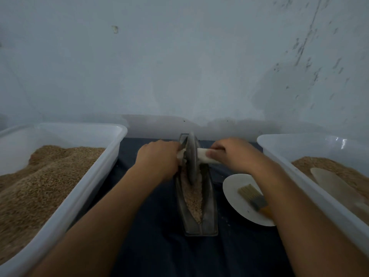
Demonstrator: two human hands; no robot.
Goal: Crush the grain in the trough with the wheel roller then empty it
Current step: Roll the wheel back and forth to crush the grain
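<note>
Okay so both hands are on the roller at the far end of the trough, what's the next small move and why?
Probably draw the wheel roller back toward you along the trough. Left hand and right hand grip its white handle on either side, the wheel sits toward the far end, and the grain in the near half looks coarse.

Dim, bluish, soft light; wide-angle bending at edges; slight blur.

A pale blue-grey wall (179,56), marked with dark specks at the right, is seen behind a dark-clothed surface (159,246) in dim light.
</note>
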